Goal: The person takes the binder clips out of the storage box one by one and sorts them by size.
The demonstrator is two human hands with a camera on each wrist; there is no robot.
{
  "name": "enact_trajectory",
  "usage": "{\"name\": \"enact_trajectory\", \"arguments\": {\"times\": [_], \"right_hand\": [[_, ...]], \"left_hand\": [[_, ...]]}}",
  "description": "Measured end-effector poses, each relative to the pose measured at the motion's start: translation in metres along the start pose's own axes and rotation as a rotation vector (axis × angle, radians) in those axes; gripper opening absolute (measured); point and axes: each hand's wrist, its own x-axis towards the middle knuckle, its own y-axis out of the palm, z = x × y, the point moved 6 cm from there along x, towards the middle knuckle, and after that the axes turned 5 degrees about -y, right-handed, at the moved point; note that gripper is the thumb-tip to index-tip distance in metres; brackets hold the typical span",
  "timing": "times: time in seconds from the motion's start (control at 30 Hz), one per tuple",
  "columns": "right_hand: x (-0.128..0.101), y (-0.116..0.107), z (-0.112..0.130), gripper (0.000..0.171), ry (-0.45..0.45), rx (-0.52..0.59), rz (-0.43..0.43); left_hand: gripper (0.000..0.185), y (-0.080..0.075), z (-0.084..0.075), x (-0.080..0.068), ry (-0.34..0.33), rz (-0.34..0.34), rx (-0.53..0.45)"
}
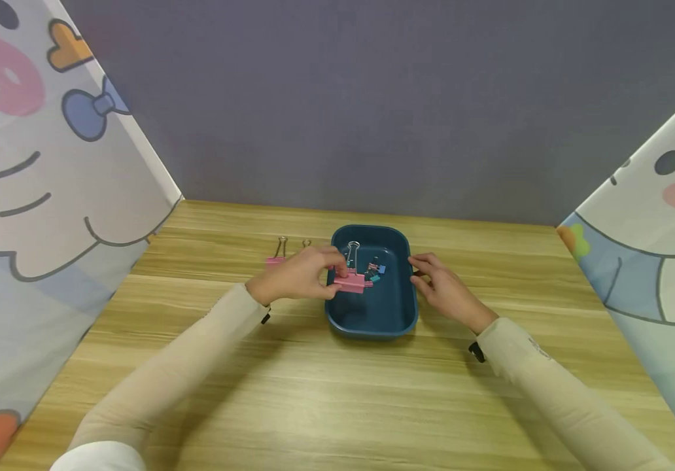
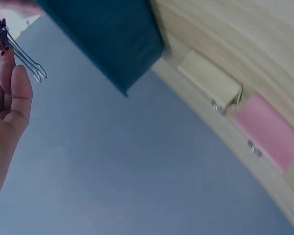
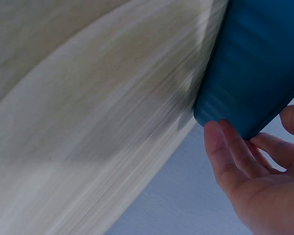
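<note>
A large pink binder clip (image 1: 349, 282) with silver wire handles is pinched between the thumb and fingers of my left hand (image 1: 305, 273), over the left part of a dark blue rectangular bin (image 1: 373, 329). Several small binder clips (image 1: 376, 269), pink, blue and teal, lie in the bin. My right hand (image 1: 445, 288) is at the bin's right side; in the right wrist view its fairly straight fingertips (image 3: 216, 134) touch the outer wall, with the thumb apart. At left, a pink binder clip (image 2: 269, 129) and a cream one (image 2: 209, 78) rest on the table.
The wood-grain table (image 1: 337, 405) extends around the bin. A plain grey panel (image 1: 373, 111) stands behind it. Cartoon-printed cloths (image 1: 67, 196) border both sides. In the head view, my left hand partly hides the clips on the table.
</note>
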Motion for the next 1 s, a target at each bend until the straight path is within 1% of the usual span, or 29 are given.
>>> {"name": "enact_trajectory", "arguments": {"times": [0.23, 0.33, 0.6, 0.77, 0.9, 1.0], "right_hand": [[-0.001, -0.001, 0.0, 0.045, -0.011, -0.012, -0.024], [-0.001, 0.0, 0.001, 0.045, -0.019, -0.015, -0.025], [-0.002, 0.0, 0.002, 0.045, -0.012, -0.012, -0.019], [-0.001, 0.002, 0.001, 0.045, -0.01, -0.009, -0.018], [-0.001, 0.002, 0.001, 0.045, -0.007, -0.007, -0.015], [-0.001, 0.001, 0.002, 0.045, -0.006, -0.008, -0.017]], "left_hand": [[0.012, -0.019, 0.004, -0.012, 0.02, -0.065, 0.033], [0.014, -0.027, 0.01, -0.021, 0.006, -0.096, 0.046], [0.015, -0.043, 0.028, -0.042, -0.071, -0.119, 0.055], [0.017, -0.056, 0.044, -0.059, -0.124, -0.173, 0.068], [0.018, -0.066, 0.054, -0.073, -0.125, -0.222, 0.089], [0.018, -0.069, 0.062, -0.081, -0.133, -0.232, 0.097]]}}
